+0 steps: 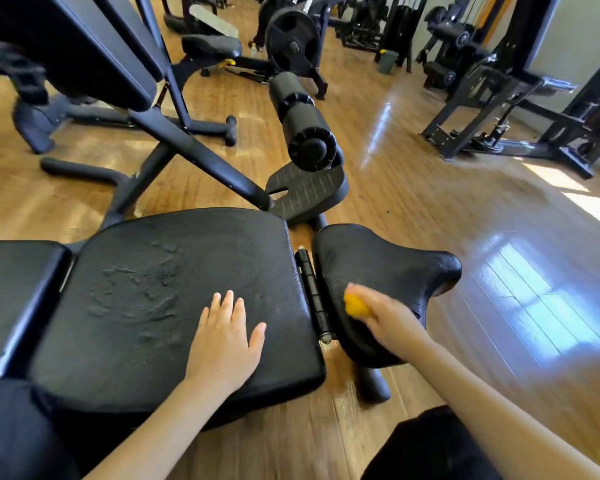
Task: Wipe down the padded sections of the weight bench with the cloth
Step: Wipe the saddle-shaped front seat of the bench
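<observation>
- The right hand [383,318] curls around a small yellow cloth [355,304] and holds it bunched up. The hand looks blurry.
- The cloth sits on the small seat pad [371,268], near the pad's edge at 9 o'clock.
- The left hand [224,341] lies flat with fingers spread on the big middle pad [174,299]. It holds nothing.
- The cloth is probably soft and light. It squashes easily, so a good hold is right in the middle of the bunch, with the palm pushing down.
- The pads look bumpy and a little shiny, with wet-looking streaks on the big pad at about 10 o'clock from the left hand. I think they are squishy on top and firm below.
- A metal hinge [312,292] runs in the gap between the two pads. The cloth could snag there.
- The seat pad curves down at 3 o'clock, so the cloth could slip off that edge.
- There is open wood floor [465,237] at 3 o'clock, so the arm has room to swing.
- A roller pad [302,119] sticks up at 12 o'clock, well apart from both hands.
- One more surface pad [14,289] waits at 9 o'clock.
</observation>
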Action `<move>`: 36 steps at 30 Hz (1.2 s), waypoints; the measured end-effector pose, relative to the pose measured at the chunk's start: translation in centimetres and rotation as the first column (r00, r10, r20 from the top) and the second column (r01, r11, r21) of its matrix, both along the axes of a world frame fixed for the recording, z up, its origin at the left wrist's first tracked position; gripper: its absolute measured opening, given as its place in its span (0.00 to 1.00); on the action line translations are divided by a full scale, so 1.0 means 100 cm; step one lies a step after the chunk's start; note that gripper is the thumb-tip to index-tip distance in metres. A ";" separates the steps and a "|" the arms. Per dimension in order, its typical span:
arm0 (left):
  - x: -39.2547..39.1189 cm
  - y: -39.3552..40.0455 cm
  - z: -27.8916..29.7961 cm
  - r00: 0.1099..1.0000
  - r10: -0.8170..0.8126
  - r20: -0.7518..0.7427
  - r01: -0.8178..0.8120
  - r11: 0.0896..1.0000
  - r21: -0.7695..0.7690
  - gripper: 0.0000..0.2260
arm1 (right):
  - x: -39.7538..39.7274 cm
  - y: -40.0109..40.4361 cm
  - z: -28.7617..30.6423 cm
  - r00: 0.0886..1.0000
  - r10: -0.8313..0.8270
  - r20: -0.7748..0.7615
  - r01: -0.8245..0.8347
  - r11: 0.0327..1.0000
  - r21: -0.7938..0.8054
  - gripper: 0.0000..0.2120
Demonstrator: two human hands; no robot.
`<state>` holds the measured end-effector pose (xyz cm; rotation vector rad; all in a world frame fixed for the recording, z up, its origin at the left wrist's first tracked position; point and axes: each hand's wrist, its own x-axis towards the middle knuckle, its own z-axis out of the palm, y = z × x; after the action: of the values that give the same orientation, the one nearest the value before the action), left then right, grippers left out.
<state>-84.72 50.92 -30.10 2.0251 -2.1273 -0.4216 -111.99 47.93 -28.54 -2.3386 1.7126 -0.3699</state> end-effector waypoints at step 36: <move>0.063 0.057 0.004 0.986 -0.168 0.012 0.167 0.985 0.038 0.25 | 0.145 0.079 -0.008 0.999 -0.036 0.018 0.034 0.994 0.107 0.22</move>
<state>-78.47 56.63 -29.68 1.8800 -2.3249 -0.4739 -97.45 55.85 -29.35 -2.2253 1.7226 -0.2984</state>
